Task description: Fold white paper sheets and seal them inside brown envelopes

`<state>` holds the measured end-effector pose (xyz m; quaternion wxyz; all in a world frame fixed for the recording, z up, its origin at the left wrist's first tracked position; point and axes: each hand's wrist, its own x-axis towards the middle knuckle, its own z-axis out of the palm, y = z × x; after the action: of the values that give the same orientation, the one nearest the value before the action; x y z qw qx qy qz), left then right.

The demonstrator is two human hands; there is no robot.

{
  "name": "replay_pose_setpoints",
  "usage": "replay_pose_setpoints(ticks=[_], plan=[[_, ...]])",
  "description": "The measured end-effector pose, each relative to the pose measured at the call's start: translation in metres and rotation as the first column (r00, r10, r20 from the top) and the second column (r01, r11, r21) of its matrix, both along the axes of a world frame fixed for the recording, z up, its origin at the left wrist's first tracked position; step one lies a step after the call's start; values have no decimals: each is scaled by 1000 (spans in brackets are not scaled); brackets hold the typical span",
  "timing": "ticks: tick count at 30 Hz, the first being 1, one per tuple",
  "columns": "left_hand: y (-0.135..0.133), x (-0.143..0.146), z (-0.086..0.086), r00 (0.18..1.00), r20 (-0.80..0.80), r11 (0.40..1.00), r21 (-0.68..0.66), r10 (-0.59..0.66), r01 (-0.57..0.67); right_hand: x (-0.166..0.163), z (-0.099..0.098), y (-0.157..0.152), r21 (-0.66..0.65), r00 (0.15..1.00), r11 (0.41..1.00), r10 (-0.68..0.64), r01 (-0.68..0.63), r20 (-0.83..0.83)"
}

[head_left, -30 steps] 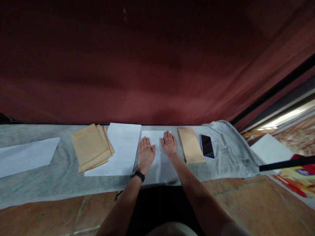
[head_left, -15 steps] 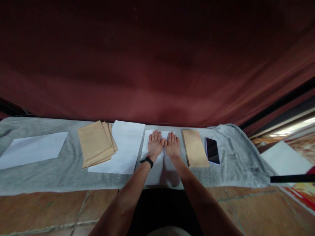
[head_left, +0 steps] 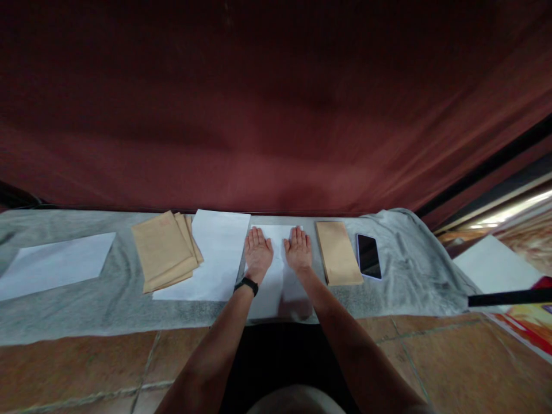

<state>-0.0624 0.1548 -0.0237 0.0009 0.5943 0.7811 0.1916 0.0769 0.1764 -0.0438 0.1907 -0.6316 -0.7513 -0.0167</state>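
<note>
A white sheet of paper (head_left: 276, 293) lies in front of me on a grey cloth. My left hand (head_left: 259, 249) rests flat, palm down, on its left side, and my right hand (head_left: 298, 248) lies flat on its right side. Both hands hold nothing, and a strip of paper shows between them. A dark band (head_left: 247, 285) circles my left wrist. Just left of the sheet is a larger white paper (head_left: 219, 253), partly covered by several brown envelopes (head_left: 161, 247). To the right of my right hand lies a stack of brown envelopes (head_left: 340, 253).
A phone (head_left: 368, 256) with a dark screen lies right of the brown stack. Another white sheet (head_left: 60, 261) is at the far left on the grey cloth (head_left: 125, 313). Dark red fabric (head_left: 259, 132) rises behind. A white sheet (head_left: 495, 267) and a black bar (head_left: 509, 298) are at the right.
My two hands have slid apart on the sheet, the left one leftward; before, their thumbs were touching. The view has shifted slightly.
</note>
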Motion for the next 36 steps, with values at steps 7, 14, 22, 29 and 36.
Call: replay_pose_setpoints(ticks=[7,14,22,29,36], plan=[[-55,4,1,989,-45,991,-7,-137,137,0,3,0,-35,1000,999,-9,9,-14],[-96,13,0,961,-85,963,-85,-264,257,1,7,1,-50,999,999,-5,3,-42],[-94,14,-1,966,-61,965,-88,-251,245,-9,13,-29,-96,997,993,68,-72,-47],[-101,8,4,947,-48,942,-133,-318,310,-7,11,-102,-127,965,957,258,-261,-35],[-128,-4,5,936,-81,934,-130,-344,332,29,15,-126,-48,970,969,244,-244,0]])
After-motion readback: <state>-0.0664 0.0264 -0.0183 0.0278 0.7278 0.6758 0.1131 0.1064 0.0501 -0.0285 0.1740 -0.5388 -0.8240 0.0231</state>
